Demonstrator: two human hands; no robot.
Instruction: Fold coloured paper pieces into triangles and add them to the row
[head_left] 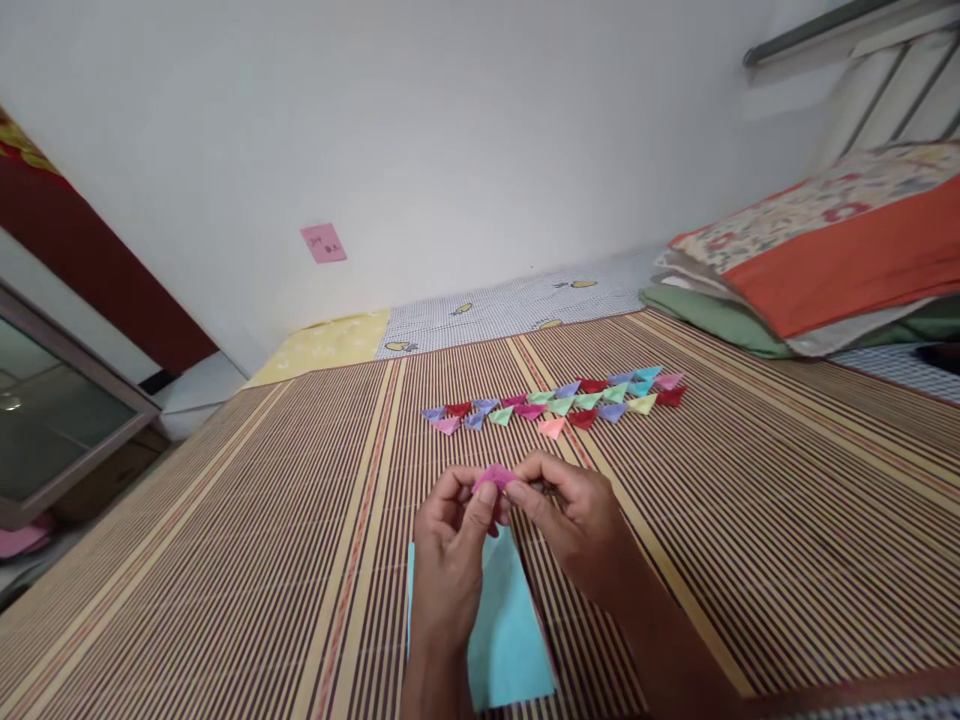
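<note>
Plainly, the pink paper (496, 474) is between the two hands, at six o'clock from the view's centre. The left hand (450, 545) has thumb and fingers pinched on its left part, the right hand (581, 525) likewise on its right edge. For a piece this small, matching edges before firming each crease outward with a thumb should work best. From there, a blue sheet (511, 635) lies at six o'clock; folded pieces (561, 406) at one, on the mat (300, 520). At eleven, the wall note (324, 243) bears dark marks, too small to read.
</note>
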